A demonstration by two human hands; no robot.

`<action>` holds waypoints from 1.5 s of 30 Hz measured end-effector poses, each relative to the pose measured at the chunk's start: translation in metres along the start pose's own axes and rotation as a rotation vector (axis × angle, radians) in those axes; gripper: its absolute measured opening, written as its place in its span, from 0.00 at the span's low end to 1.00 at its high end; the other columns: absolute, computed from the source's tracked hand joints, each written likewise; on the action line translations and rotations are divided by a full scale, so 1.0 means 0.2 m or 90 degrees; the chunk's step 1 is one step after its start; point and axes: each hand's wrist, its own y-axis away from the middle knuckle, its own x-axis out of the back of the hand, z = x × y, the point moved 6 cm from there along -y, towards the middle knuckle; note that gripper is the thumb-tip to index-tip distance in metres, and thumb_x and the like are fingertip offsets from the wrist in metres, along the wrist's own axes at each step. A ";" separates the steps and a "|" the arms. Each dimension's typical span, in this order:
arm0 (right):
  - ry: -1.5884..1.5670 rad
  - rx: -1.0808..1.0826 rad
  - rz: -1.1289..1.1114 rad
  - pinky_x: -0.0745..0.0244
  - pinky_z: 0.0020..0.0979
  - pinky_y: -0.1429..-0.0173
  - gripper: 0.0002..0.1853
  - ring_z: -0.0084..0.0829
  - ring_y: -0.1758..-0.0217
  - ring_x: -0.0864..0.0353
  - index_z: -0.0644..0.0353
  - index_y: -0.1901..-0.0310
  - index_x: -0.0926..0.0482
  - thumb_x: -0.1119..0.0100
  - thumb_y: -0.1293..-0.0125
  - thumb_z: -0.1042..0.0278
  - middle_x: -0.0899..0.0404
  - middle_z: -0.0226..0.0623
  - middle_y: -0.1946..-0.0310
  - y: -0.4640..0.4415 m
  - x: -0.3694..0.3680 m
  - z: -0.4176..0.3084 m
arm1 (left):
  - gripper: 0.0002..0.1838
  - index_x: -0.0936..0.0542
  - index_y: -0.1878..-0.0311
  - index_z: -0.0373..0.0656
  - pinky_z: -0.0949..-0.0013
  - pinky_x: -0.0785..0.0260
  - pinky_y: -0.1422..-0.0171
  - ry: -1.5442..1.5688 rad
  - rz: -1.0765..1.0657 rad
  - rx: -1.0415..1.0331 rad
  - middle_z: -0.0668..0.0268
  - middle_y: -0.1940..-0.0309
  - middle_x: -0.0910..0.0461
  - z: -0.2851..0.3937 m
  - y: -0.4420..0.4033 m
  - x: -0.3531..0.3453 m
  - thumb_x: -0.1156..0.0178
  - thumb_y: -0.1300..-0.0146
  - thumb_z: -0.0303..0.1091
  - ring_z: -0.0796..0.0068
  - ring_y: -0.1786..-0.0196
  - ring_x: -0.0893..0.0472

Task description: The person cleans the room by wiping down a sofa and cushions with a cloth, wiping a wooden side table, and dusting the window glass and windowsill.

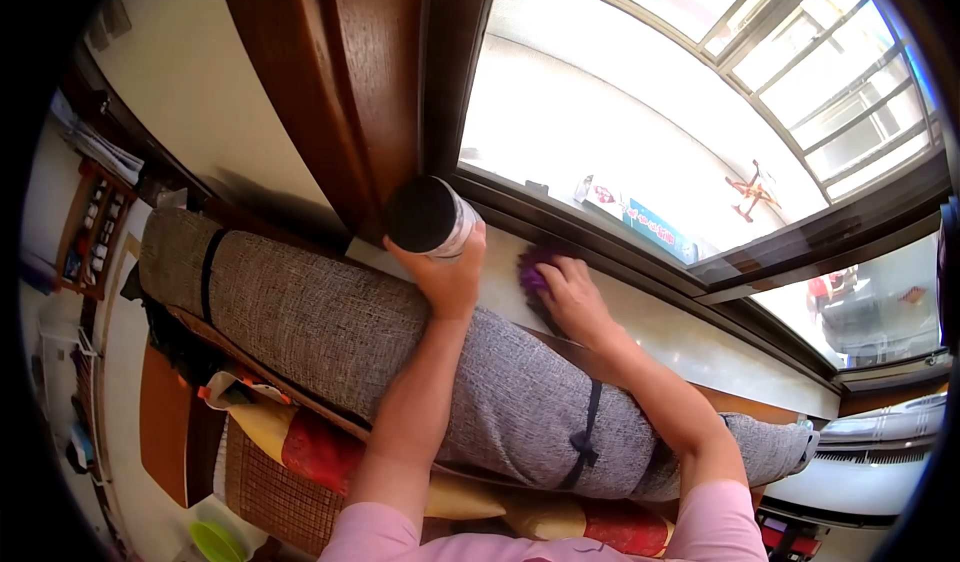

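Note:
My left hand (445, 274) is wrapped round a jar with a black lid (420, 214) and a pale label, lifted beside the dark wooden window frame. With bent fingers, my right hand (575, 300) presses a purple cloth (537, 270) onto the pale window sill (650, 327). Part of the cloth is hidden under the fingers. Below both forearms lies a long grey woven cushion (300, 277), rolled or padded and tied with dark straps.
A sliding window (600, 112) with a dark frame rises behind the sill. Beneath the grey cushion are red and yellow cushions (320, 452) and a woven mat (275, 497). A green basin (215, 540) stands at lower left, a wooden rack (92, 227) at far left.

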 end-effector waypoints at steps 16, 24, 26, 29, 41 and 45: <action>-0.066 0.273 -0.146 0.30 0.44 0.34 0.15 0.45 0.31 0.33 0.55 0.46 0.21 0.43 0.33 0.64 0.28 0.43 0.37 -0.16 -0.11 -0.26 | 0.46 0.46 0.31 0.34 0.59 0.30 0.33 0.055 0.053 -0.031 0.51 0.39 0.34 0.07 -0.05 0.04 0.27 0.47 0.30 0.61 0.39 0.26; 0.071 -0.173 0.196 0.24 0.40 0.47 0.16 0.45 0.49 0.22 0.61 0.52 0.19 0.35 0.44 0.80 0.23 0.43 0.53 0.49 0.74 0.31 | 0.38 0.35 0.37 0.31 0.53 0.39 0.31 -0.282 0.002 0.010 0.50 0.46 0.36 -0.04 -0.05 0.02 0.32 0.53 0.29 0.51 0.41 0.30; 0.075 -0.193 0.278 0.25 0.40 0.46 0.16 0.47 0.50 0.22 0.63 0.51 0.19 0.36 0.43 0.79 0.23 0.44 0.55 0.48 0.79 0.34 | 0.38 0.36 0.37 0.30 0.53 0.40 0.30 -0.313 0.003 0.015 0.49 0.46 0.36 -0.05 -0.05 0.02 0.34 0.54 0.28 0.50 0.41 0.30; 0.089 -0.142 0.258 0.19 0.39 0.48 0.15 0.44 0.52 0.18 0.59 0.52 0.18 0.33 0.41 0.74 0.21 0.41 0.52 0.24 0.62 0.31 | 0.38 0.36 0.37 0.29 0.55 0.40 0.30 -0.346 0.012 0.004 0.49 0.45 0.36 -0.06 -0.06 0.04 0.35 0.54 0.27 0.51 0.40 0.30; 0.231 0.297 0.153 0.31 0.34 0.41 0.14 0.31 0.43 0.27 0.50 0.51 0.21 0.42 0.40 0.65 0.26 0.32 0.47 -0.33 0.21 -0.13 | 0.42 0.38 0.35 0.26 0.55 0.42 0.27 -0.357 0.025 -0.045 0.46 0.43 0.35 -0.12 -0.07 0.08 0.31 0.54 0.29 0.50 0.38 0.31; 0.396 0.223 0.027 0.31 0.35 0.46 0.16 0.30 0.48 0.27 0.45 0.49 0.23 0.39 0.40 0.66 0.28 0.30 0.49 0.20 0.51 0.27 | 0.43 0.40 0.34 0.25 0.56 0.42 0.27 -0.336 0.035 -0.004 0.46 0.42 0.37 -0.11 -0.07 0.07 0.33 0.53 0.28 0.51 0.38 0.31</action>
